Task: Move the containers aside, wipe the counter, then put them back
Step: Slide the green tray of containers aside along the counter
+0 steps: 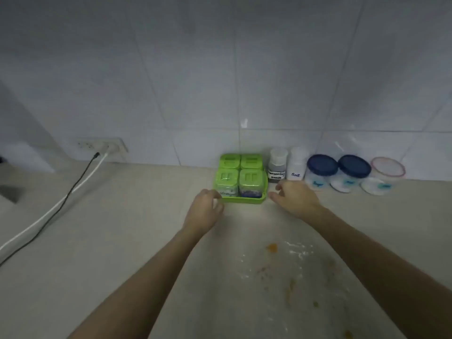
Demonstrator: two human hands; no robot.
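A green tray [244,201] holding several green-lidded spice jars [252,178] stands against the tiled wall. My left hand [204,210] is at the tray's front left corner, fingers curled and touching it. Just off the tray's front right corner is my right hand [296,199], fingers spread and holding nothing. To the right of the tray stand a grey seasoning bottle [277,166] and a white salt bottle [297,165], then two blue-lidded tubs [322,167] [354,168] and a pink-rimmed tub [387,171]. Orange stains [272,247] and white powder [299,250] lie on the beige counter [122,241].
A black cable [73,189] and a white cable [49,214] run from a wall socket [102,145] across the left of the counter. A dark sink corner [11,193] shows at the far left edge.
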